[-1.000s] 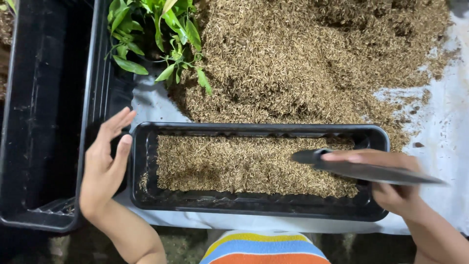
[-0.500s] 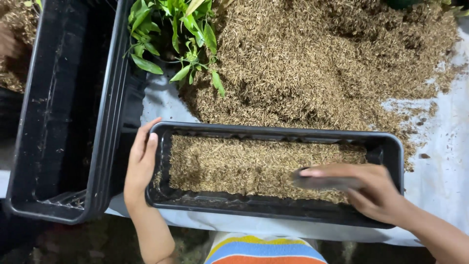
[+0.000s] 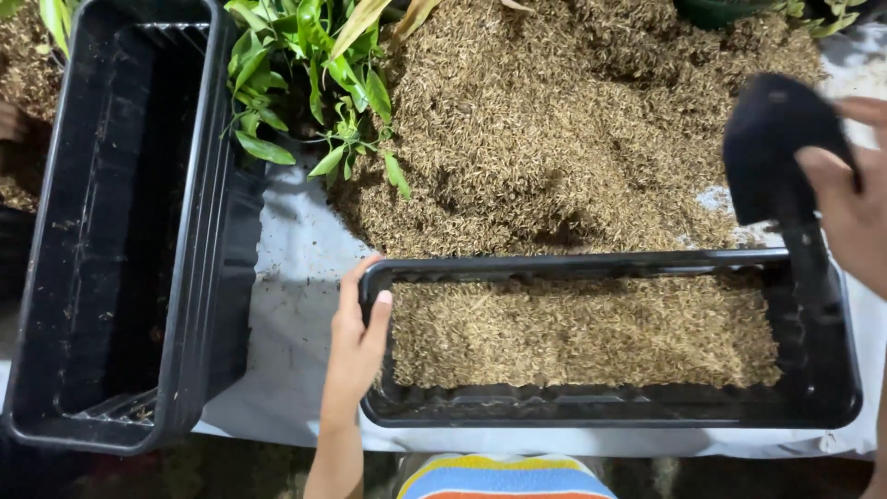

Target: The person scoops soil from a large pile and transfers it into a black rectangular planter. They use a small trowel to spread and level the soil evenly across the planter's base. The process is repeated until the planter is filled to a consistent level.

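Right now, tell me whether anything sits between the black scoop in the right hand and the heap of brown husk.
Nothing visible does: the black scoop in the right hand hangs over the edge of the brown husk heap, with only air between.

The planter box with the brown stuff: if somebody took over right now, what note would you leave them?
Left hand: resting on the left end of the long black planter, thumb over its rim.
Right hand: holding a black scoop above the planter's right end.
Planter: partly filled with brown husk mix, with room left below the rim.
Big husk pile lies behind it on the white sheet; stacked empty black planters stand left.
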